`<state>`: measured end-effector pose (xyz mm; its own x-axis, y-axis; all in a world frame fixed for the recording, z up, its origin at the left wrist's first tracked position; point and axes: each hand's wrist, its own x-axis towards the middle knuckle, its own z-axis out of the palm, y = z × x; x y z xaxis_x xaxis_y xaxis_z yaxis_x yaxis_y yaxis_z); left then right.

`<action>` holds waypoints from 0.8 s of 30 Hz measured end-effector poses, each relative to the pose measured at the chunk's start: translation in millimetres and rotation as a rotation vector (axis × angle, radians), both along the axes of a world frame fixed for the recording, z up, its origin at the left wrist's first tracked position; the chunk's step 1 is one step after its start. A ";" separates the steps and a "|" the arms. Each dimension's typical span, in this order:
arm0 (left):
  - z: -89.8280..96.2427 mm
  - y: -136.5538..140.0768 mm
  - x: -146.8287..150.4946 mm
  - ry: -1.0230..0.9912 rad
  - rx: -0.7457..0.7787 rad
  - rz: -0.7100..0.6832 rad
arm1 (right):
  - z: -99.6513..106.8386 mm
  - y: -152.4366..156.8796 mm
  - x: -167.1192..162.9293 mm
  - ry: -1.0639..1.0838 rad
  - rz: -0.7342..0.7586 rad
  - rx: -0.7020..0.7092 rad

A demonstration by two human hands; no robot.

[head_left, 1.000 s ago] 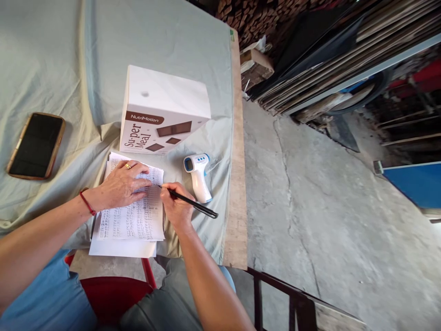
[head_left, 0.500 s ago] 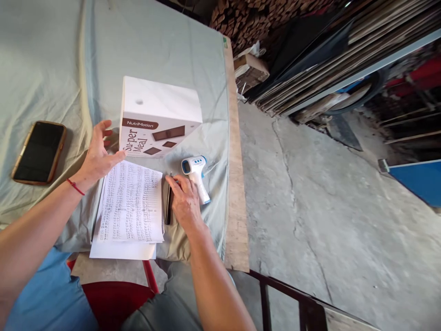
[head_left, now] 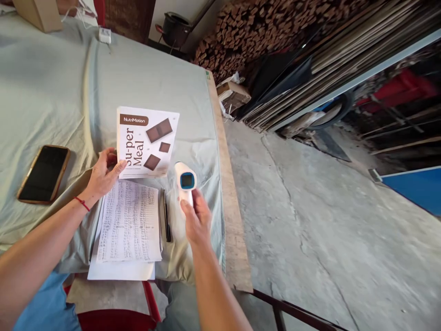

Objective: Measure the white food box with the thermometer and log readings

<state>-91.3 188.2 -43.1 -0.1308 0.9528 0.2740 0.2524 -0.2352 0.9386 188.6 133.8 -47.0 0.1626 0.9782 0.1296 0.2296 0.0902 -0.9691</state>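
My left hand (head_left: 106, 175) grips the lower left edge of a white box (head_left: 146, 142) with brown NutriMotion lettering, thumb on its front and fingers behind. The printed front faces me. In my right hand (head_left: 197, 216) is a white and blue infrared thermometer (head_left: 186, 179), held upright by its handle, its dark screen toward me. Between the hands lie sheets of paper (head_left: 129, 225) filled with rows of handwriting. A black pen (head_left: 166, 216) rests on the cloth just right of the papers.
A phone (head_left: 44, 174) in a brown case lies at the left on the cloth-covered table (head_left: 148, 69). The table's bare wooden edge (head_left: 229, 207) borders the concrete floor (head_left: 292, 220) on the right. Stacked firewood (head_left: 237, 37) stands beyond, and a red chair (head_left: 113, 321) is below.
My right hand has left the pen area and picked up the thermometer from the cloth. My left hand has closed on the box, which is now tilted with its front toward me.
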 end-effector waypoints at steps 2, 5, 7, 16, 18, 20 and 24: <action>8.0 -3.2 1.7 0.092 -0.065 0.027 | 2.6 -7.5 -18.6 0.282 0.161 -0.025; 17.4 -6.1 2.9 0.189 -0.060 0.025 | 2.6 -12.6 -41.8 0.470 0.211 -0.075; 19.8 -6.3 2.5 0.191 -0.046 -0.004 | 2.0 -11.7 -50.1 0.495 0.190 -0.097; 15.8 -4.2 0.2 0.235 -0.029 -0.075 | 9.2 -7.6 -51.0 0.461 0.199 -0.103; 17.5 -4.3 1.1 0.264 -0.004 -0.079 | 10.1 -8.9 -51.2 0.472 0.206 -0.107; 19.8 -4.6 1.9 0.270 0.018 -0.084 | 11.0 -9.8 -51.3 0.491 0.213 -0.117; 21.6 -5.3 2.3 0.263 0.022 -0.108 | 14.7 -11.0 -51.3 0.521 0.242 -0.134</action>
